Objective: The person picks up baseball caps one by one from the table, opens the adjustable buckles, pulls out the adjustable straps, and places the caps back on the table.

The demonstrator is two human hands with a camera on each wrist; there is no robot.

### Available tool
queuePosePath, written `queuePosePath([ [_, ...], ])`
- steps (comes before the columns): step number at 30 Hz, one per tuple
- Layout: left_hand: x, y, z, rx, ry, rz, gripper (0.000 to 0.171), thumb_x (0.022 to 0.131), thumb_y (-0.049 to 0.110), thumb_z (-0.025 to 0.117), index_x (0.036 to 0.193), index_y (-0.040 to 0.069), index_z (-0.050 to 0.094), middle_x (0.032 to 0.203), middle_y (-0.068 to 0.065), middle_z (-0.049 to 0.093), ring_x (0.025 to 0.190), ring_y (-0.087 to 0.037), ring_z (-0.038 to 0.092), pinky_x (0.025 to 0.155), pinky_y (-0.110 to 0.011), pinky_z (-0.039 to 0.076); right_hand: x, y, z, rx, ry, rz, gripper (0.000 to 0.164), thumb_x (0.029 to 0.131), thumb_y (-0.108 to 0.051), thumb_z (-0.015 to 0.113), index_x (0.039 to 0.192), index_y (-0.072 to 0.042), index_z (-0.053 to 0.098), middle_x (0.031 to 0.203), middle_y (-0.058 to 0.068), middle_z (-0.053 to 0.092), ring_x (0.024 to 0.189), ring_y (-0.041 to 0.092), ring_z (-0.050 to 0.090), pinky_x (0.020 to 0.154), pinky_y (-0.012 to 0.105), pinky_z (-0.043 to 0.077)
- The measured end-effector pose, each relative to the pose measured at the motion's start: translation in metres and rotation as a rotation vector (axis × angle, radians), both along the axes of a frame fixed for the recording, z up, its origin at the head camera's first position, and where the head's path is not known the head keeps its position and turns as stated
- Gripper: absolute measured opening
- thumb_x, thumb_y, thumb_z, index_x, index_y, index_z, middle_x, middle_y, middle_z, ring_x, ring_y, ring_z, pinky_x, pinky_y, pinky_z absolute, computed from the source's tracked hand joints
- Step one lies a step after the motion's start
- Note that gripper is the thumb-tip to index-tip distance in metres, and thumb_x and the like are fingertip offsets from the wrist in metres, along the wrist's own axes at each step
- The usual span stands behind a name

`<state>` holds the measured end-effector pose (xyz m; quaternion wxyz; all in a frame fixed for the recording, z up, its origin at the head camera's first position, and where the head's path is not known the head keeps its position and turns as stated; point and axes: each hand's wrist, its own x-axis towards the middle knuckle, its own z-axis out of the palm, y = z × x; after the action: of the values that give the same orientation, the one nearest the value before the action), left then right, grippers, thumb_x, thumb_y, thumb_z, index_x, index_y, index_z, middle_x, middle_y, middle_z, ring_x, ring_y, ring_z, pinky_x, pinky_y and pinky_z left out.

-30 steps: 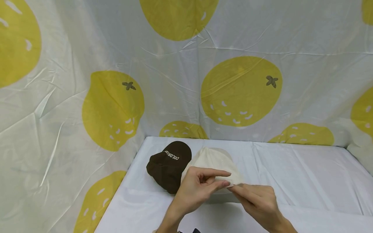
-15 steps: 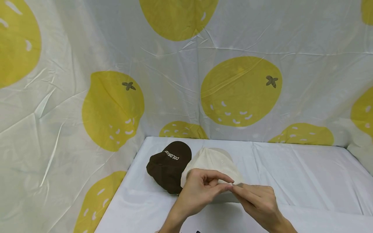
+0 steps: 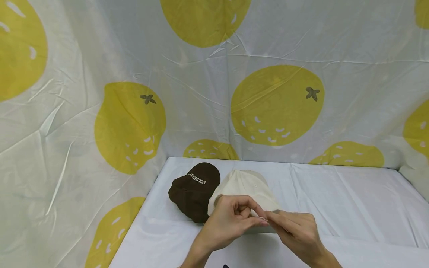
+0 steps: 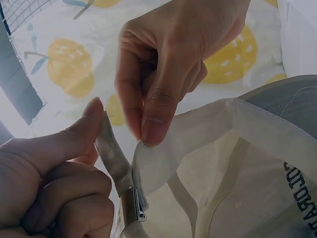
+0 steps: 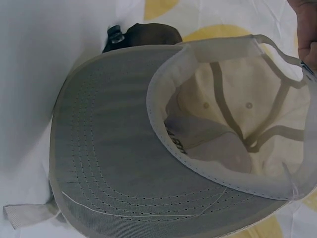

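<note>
A cream baseball cap with a grey underbrim is turned so its inside shows in both wrist views. At its back opening, a fabric strap runs through a metal buckle. My left hand pinches the strap's free end between thumb and index finger, the other fingers curled. Beside it, my right hand pinches the cap's edge near the buckle with thumb and index finger. The two hands' fingertips nearly meet in the head view and partly cover the cap.
A dark brown cap with white lettering lies left of the cream one on the white-covered table. A lemon-print curtain hangs behind and at the left side. A pale fabric strip shows by the brim.
My left index finger has bent down toward the thumb, from nearly straight a second ago, and the left hand has shifted slightly. The right hand and brown cap stay put.
</note>
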<state>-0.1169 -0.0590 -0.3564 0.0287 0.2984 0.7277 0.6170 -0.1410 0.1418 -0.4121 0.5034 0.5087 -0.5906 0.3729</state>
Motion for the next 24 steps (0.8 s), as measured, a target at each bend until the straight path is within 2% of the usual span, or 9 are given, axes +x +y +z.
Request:
queuePosePath([
  [6,-0.0004,-0.005,0.0001,-0.01,0.042,0.029,0.012,0.087,0.015,0.084,0.085,0.009,0.074,0.052,-0.001,0.028,0.05,-0.001,0.025,0.049,-0.016,0.028,-0.0006,-0.0007,-0.0023,0.003,-0.031,-0.018,0.023,0.102,-0.007,0.065,0.086,0.005,0.078,0.063,0.001,0.067,0.049,-0.006,0.036,0.05,0.002,0.034],
  [10,-0.0011,-0.0073,0.0008,-0.003,0.062,0.047,0.01,0.088,0.016,0.083,0.086,0.012,0.074,0.053,-0.002,0.029,0.051,0.0,0.025,0.048,-0.017,0.026,-0.0002,-0.0005,-0.0026,0.003,-0.044,-0.035,0.021,0.102,-0.008,0.066,0.09,0.003,0.079,0.064,-0.001,0.067,0.05,-0.007,0.035,0.051,0.002,0.031],
  [13,-0.0019,-0.0083,0.0005,0.014,0.126,0.056,0.008,0.09,0.014,0.082,0.087,0.012,0.074,0.054,-0.002,0.03,0.051,0.001,0.026,0.048,-0.016,0.026,-0.0001,-0.0013,-0.0018,-0.005,-0.039,-0.041,0.022,0.101,-0.009,0.067,0.087,0.004,0.079,0.064,0.002,0.069,0.049,-0.006,0.037,0.05,0.002,0.032],
  [18,-0.004,-0.0096,-0.0006,0.099,0.237,0.025,0.005,0.092,0.007,0.078,0.091,0.005,0.074,0.054,-0.003,0.033,0.051,0.002,0.027,0.043,-0.016,0.024,0.0004,-0.0027,0.0021,-0.01,-0.037,-0.048,0.027,0.101,-0.01,0.067,0.083,0.007,0.077,0.064,0.007,0.072,0.047,-0.005,0.039,0.049,0.003,0.034],
  [24,-0.0044,-0.0094,-0.0004,0.147,0.24,-0.013,0.004,0.093,0.004,0.076,0.093,0.001,0.075,0.052,-0.002,0.033,0.051,0.0,0.026,0.042,-0.016,0.022,0.0005,-0.0024,0.0031,-0.001,-0.063,-0.062,0.027,0.102,-0.012,0.067,0.085,0.006,0.077,0.064,0.006,0.072,0.046,-0.006,0.034,0.05,0.0,0.029],
])
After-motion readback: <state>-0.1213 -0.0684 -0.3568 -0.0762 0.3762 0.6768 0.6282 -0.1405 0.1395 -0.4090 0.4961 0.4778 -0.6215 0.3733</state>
